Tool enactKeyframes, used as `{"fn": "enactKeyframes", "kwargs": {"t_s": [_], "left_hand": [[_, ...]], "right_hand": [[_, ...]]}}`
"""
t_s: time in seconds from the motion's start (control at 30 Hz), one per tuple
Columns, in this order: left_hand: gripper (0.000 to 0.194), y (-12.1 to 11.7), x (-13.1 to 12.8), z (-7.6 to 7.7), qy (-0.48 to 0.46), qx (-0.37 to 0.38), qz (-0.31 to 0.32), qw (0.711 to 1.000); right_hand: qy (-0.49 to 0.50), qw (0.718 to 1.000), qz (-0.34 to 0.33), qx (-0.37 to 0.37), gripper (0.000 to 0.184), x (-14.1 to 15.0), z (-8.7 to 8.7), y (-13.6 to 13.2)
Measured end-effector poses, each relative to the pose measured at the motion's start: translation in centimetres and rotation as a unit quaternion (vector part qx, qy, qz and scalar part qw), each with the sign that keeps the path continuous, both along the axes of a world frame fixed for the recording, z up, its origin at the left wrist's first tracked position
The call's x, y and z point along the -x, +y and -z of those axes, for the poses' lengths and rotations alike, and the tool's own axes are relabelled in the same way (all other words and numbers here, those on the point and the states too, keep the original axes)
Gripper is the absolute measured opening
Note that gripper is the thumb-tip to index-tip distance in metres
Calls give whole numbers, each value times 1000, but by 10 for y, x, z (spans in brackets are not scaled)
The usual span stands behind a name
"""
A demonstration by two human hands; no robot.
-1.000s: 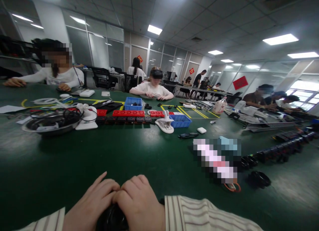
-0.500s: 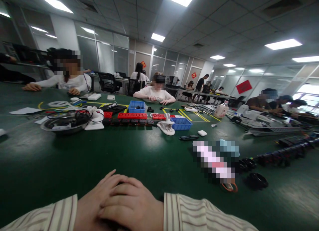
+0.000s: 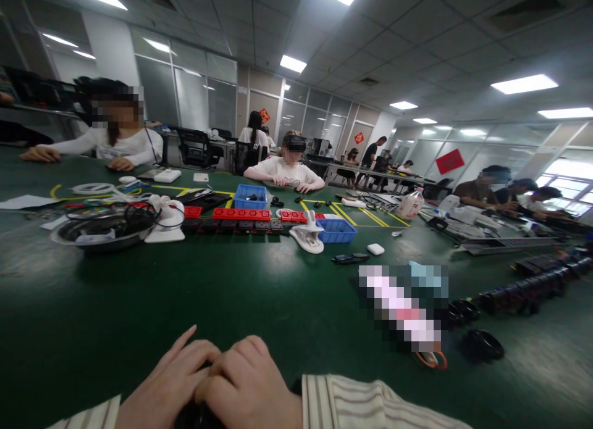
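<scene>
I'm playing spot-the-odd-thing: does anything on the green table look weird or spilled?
Yes: the pale pink item, ahead and to the right of the right hand, looks odd because blocky squares hide its details. I see no spill.

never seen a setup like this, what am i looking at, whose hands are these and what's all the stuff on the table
There is no machine here: these are a person's bare left hand and right hand, seen by a camera worn on that person's head, facing forward and down. The hands meet over a dark object, mostly covered, so I can't tell what it is or how firmly it is held.

On the green table lie a metal bowl, red socket-like strips, two blue bins and a white clip-like piece. A pixelated patch hides what lies to the right. Another person sits across the table.
</scene>
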State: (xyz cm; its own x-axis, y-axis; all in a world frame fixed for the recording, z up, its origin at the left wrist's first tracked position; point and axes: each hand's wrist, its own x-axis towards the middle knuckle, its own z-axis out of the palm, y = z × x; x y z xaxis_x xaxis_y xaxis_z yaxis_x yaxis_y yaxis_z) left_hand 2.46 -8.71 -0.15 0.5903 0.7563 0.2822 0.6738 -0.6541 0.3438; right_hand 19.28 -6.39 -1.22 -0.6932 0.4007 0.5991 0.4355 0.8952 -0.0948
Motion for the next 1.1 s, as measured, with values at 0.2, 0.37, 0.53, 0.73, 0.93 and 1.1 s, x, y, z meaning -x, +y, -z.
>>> {"fn": "enactKeyframes", "kwargs": {"t_s": [0.2,0.37,0.53,0.73,0.93,1.1], "left_hand": [[48,5,-6,-16,-12,48,51,997],[62,4,-1,-9,-37,16,24,999],[81,-1,6,21,-57,-76,-2,995],[84,-6,8,32,-29,-62,-45,997],[56,-1,4,9,-1,-11,-33,999],[42,-4,-6,-1,-14,-14,-34,999]], "right_hand": [[-15,981,-189,-50,22,-14,-14,8],[13,977,-203,-67,32,-12,-22,2],[158,985,-52,36,42,-8,-25,-13],[108,991,48,64,76,-6,-5,-10],[-56,998,4,19,61,-5,-8,-2],[-93,991,-97,13,39,-14,-24,1]]}}
